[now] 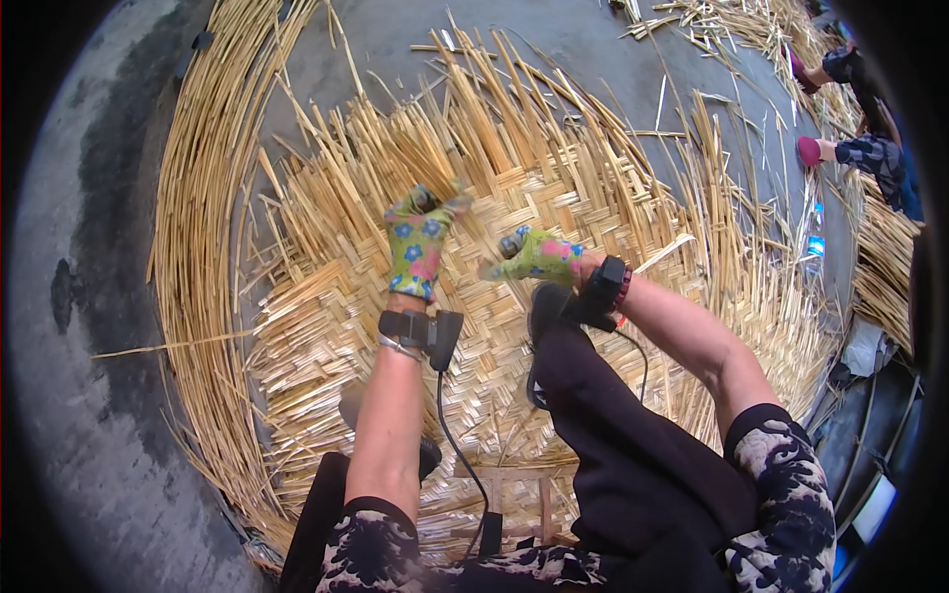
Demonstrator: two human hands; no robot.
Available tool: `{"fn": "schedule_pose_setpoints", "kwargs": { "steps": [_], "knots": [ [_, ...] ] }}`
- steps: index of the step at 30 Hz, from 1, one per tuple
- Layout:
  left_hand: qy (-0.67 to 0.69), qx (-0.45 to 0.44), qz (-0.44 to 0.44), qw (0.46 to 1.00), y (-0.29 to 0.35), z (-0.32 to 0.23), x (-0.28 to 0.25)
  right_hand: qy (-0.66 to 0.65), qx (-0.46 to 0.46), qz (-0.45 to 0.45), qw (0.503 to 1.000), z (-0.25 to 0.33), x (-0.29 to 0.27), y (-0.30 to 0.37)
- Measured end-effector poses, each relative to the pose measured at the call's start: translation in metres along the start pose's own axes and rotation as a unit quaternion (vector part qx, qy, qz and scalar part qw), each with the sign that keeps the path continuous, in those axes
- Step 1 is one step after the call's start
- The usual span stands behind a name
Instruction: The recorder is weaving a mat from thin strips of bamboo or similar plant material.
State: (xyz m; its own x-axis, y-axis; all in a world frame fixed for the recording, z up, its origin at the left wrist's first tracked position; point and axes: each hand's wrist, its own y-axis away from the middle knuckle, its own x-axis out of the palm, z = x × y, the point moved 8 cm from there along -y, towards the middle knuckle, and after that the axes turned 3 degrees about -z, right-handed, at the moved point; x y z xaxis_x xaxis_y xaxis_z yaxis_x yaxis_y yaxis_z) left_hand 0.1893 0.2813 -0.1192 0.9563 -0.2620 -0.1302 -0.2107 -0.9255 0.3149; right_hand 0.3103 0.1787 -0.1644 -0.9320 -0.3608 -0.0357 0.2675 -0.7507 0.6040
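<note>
Head view shows a bottle point(816, 246), contents unclear, near the woven mat point(489, 346).

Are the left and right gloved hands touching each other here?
Apart: the head view shows part of the woven mat between the left gloved hand and the right gloved hand.

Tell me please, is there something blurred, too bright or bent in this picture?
Head view: the left hand and right hand look partly smeared, probably from motion; the mat looks palest toward its right side, yet its weave can be seen there; the fisheye lens darkens the corners to black and bends straight edges near the rim.
</note>
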Motion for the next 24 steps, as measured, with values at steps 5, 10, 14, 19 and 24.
{"fn": "schedule_pose_setpoints", "kwargs": {
  "steps": [5,10,14,19,24],
  "knots": [
    [-0.001,0.058,0.031,0.998,-0.024,-0.043,0.007,0.201,-0.067,-0.044,0.976,0.032,-0.019,-0.028],
    [-0.111,0.130,0.096,0.981,-0.040,-0.045,0.048,-0.136,-0.221,-0.188,0.947,0.020,-0.080,-0.103],
    [-0.146,0.058,0.080,0.984,-0.054,-0.030,0.038,0.006,-0.195,-0.203,0.960,0.043,-0.067,-0.089],
    [-0.138,0.089,0.052,0.985,-0.059,-0.020,0.049,-0.066,-0.218,-0.210,0.951,0.035,-0.077,-0.087],
    [-0.137,0.054,0.078,0.986,-0.062,-0.018,0.048,0.278,-0.162,-0.238,0.916,0.055,-0.071,-0.075]
  ]
}}
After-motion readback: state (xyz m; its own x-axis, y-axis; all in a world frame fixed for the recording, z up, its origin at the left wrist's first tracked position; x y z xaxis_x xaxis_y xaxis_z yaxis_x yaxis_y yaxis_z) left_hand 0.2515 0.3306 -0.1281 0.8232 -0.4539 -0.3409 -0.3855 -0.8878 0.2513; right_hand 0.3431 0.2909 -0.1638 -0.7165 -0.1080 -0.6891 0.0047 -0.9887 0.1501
